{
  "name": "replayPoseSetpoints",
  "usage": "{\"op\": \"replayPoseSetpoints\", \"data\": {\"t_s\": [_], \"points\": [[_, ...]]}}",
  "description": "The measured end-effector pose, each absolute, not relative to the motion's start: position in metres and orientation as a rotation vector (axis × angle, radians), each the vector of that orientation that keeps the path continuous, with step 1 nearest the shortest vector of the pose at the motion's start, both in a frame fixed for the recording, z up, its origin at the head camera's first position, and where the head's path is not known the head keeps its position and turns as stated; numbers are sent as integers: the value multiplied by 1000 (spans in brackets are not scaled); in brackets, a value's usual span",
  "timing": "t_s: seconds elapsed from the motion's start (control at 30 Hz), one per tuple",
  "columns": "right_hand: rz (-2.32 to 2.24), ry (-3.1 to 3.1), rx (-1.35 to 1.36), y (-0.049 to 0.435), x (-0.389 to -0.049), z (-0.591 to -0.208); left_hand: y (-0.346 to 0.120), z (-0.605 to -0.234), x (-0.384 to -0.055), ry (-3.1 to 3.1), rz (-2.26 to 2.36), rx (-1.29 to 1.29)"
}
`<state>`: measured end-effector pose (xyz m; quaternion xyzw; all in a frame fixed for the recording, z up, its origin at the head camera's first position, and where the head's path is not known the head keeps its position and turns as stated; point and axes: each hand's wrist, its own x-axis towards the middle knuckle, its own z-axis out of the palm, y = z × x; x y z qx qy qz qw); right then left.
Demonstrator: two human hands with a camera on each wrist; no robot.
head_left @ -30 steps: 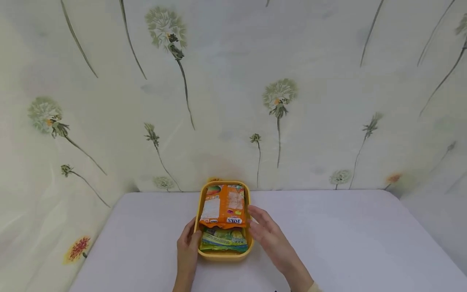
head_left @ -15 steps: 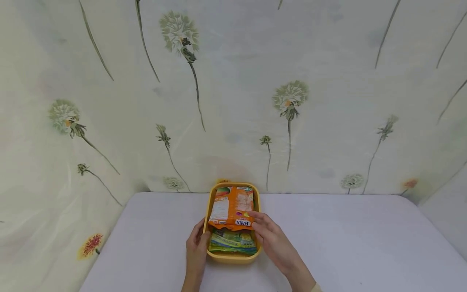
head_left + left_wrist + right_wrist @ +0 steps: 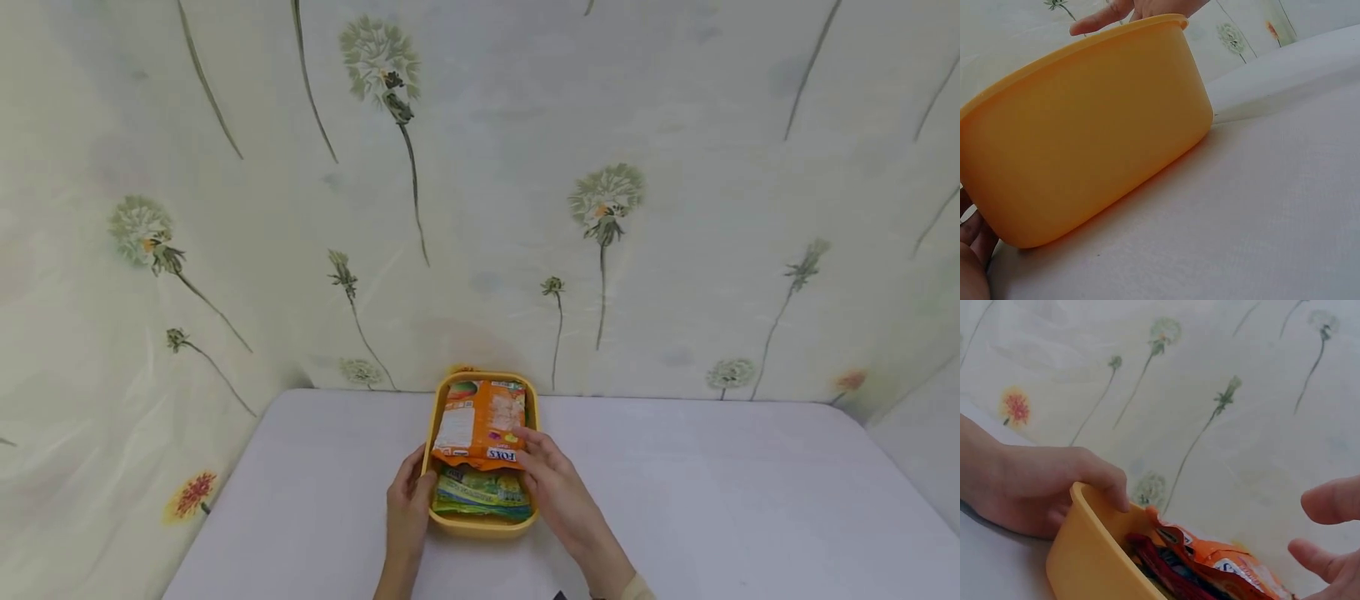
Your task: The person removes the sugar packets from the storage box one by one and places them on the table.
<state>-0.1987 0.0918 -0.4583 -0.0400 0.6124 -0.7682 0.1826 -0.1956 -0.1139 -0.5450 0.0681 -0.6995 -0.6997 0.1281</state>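
Observation:
A yellow plastic tub (image 3: 483,530) stands on the white table, holding an orange FOX'S sweet packet (image 3: 480,421) above a green packet (image 3: 483,496). My left hand (image 3: 407,508) grips the tub's left side; the right wrist view shows its thumb (image 3: 1113,484) hooked over the rim. With fingers extended, my right hand (image 3: 566,500) reaches across the right rim, fingertips overlapping the orange packet's lower right corner in the head view. Thumb and finger stand apart in the right wrist view, nothing between them. A dark red packet edge (image 3: 1154,562) shows under the orange packet.
The white-covered table (image 3: 697,492) extends to both sides of the tub. Behind it hangs a pale cloth (image 3: 480,167) printed with dandelions, close to the tub's far end.
My right hand has moved from beside the tub's right rim to over the orange packet's corner. The head view has shifted, so the scene sits farther right. My left hand keeps its grip.

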Motion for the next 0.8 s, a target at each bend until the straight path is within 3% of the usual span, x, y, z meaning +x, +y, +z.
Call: {"op": "replayPoseSetpoints", "data": {"t_s": [0.8], "points": [[-2296, 1636, -130, 85, -221, -470, -115, -545, -196, -2044, -2026, 172]]}}
